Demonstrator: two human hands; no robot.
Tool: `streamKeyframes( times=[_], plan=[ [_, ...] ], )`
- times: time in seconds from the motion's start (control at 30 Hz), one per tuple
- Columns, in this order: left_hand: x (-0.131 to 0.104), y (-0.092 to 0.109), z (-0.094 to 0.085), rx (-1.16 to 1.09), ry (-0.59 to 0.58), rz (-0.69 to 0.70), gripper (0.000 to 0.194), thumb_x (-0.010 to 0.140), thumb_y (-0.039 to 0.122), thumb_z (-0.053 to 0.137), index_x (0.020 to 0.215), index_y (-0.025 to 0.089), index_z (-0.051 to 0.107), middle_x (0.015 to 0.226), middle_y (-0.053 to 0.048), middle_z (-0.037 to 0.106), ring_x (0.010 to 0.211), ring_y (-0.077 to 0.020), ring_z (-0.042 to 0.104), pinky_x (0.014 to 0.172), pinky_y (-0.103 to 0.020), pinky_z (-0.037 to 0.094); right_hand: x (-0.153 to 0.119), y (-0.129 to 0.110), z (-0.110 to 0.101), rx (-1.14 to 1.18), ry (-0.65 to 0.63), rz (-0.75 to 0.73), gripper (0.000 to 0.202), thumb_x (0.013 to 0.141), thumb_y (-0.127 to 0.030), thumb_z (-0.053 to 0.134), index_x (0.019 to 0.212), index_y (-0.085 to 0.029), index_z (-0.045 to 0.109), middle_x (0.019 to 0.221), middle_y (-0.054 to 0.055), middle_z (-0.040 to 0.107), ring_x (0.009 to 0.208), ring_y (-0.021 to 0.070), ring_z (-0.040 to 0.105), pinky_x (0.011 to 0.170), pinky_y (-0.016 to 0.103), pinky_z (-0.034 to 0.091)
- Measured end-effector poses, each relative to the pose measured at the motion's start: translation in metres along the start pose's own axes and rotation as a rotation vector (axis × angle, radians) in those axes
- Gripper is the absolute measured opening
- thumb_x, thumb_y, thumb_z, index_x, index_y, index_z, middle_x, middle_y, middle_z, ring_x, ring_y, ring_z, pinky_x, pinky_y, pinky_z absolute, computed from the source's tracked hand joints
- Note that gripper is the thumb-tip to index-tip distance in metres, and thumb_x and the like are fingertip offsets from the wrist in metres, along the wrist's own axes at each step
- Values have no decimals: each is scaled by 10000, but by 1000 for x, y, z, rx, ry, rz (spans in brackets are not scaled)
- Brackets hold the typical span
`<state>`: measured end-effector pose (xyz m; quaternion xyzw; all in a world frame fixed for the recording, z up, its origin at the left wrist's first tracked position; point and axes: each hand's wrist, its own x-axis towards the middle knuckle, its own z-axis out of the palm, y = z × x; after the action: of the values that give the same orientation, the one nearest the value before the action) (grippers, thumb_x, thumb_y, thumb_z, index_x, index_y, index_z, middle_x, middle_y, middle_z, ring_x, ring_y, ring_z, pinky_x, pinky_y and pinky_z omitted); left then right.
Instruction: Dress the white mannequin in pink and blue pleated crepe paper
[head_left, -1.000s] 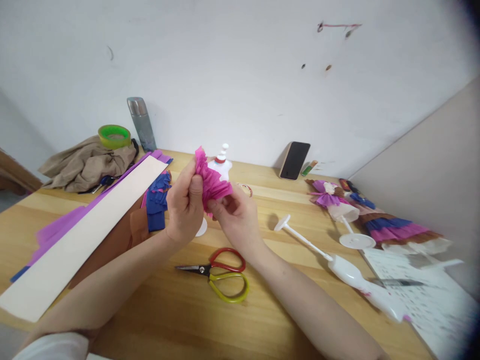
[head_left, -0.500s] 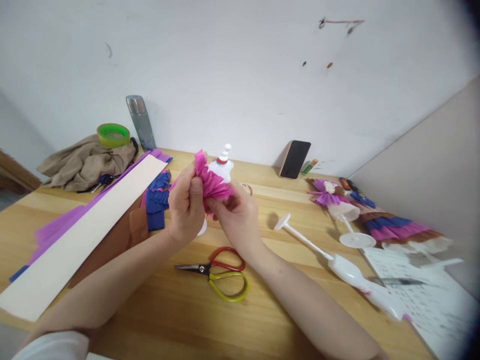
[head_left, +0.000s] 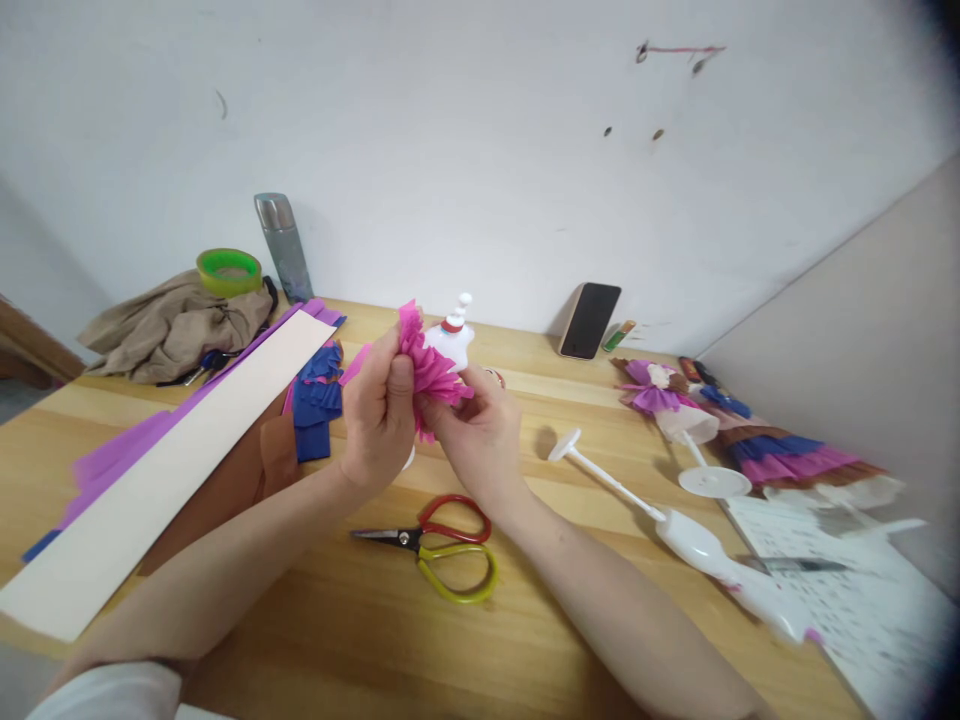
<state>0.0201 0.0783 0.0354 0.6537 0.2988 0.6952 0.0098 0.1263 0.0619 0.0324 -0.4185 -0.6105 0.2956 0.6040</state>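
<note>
Gathered pink crepe paper (head_left: 435, 375) is pinched between both hands, wrapped against a small white figure (head_left: 451, 343) with a red band near its top. My left hand (head_left: 381, 410) closes on the paper from the left, thumb on top. From the right, my right hand (head_left: 480, 425) pinches the lower edge of the same paper. The lower part of the figure is mostly hidden by the hands and paper. Below the hands, scissors (head_left: 409, 539) with one red and one yellow handle lie on the wooden table (head_left: 315, 620).
A long cream strip (head_left: 172, 465) lies at left over purple and brown paper. Behind are green tape (head_left: 229, 272), cloth (head_left: 165, 325) and a flask (head_left: 285, 250). A phone (head_left: 591, 320) leans on the wall. At right are a white figure (head_left: 727, 570) and paper-dressed figures (head_left: 795, 455).
Both hands, with the pink paper and the white figure, have shifted slightly to the right. The hold on the paper looks the same.
</note>
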Motion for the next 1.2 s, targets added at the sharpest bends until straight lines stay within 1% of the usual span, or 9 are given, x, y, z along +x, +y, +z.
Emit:
streamKeyframes(
  times=[0.13,0.3,0.43,0.57,0.73,0.83,1.0,1.1,1.2],
  plan=[
    [0,2,1,-68,-10,-81,354,1025,334,390,1226,252,670,944,-37,739,825,-154,667,737,-277,549,3,-2,-2,27,1,16,86,718,-221,633,681,-208,556,643,-30,507,581,116,451,537,247,400],
    [7,-1,-4,-331,-212,-251,368,1016,375,385,1181,245,687,1055,-62,736,1005,-204,683,878,-348,568,10,0,-7,183,-54,104,113,705,-291,678,742,-218,601,539,-58,453,508,111,416,470,237,356],
    [14,-7,-10,-480,-332,-366,320,940,230,463,1162,245,694,1077,-73,736,1075,-241,673,990,-427,539,13,0,-10,251,-88,167,141,692,-292,703,739,-207,601,509,-82,426,442,74,340,425,218,308],
    [18,-5,-10,-622,-343,-536,427,760,91,463,1100,195,698,974,-75,748,949,-250,711,840,-437,606,13,-1,-12,274,-94,170,147,687,-285,711,727,-199,598,493,-91,407,421,59,325,403,205,272],
    [19,-2,-6,-657,-304,-617,418,649,66,466,976,183,699,809,-50,726,817,-244,718,720,-420,619,16,1,-14,301,-104,180,176,671,-281,733,697,-196,581,481,-86,435,405,56,333,394,206,275],
    [19,-2,-6,-644,-303,-633,325,699,75,517,935,179,714,857,-59,733,840,-243,713,727,-408,613,18,2,-15,288,-94,186,202,660,-297,749,680,-197,575,454,-99,396,390,52,311,385,205,259],
    [20,2,-10,-554,-308,-554,146,829,167,595,756,184,721,1065,-65,714,1014,-233,668,860,-358,575,20,2,-17,268,-81,206,240,655,-345,759,674,-193,575,428,-96,419,373,55,331,381,205,268],
    [22,3,-14,-527,-408,-588,215,890,220,550,753,178,710,920,-54,720,926,-225,681,810,-345,580,20,2,-18,296,-61,216,241,655,-354,759,682,-192,581,430,-83,466,375,70,385,388,211,313],
    [24,4,-15,-560,-500,-620,178,869,184,544,834,181,718,828,-34,720,859,-218,696,730,-318,582,21,2,-18,320,-52,228,233,653,-347,755,690,-192,585,430,-73,498,380,82,424,397,218,352]
  ],
)
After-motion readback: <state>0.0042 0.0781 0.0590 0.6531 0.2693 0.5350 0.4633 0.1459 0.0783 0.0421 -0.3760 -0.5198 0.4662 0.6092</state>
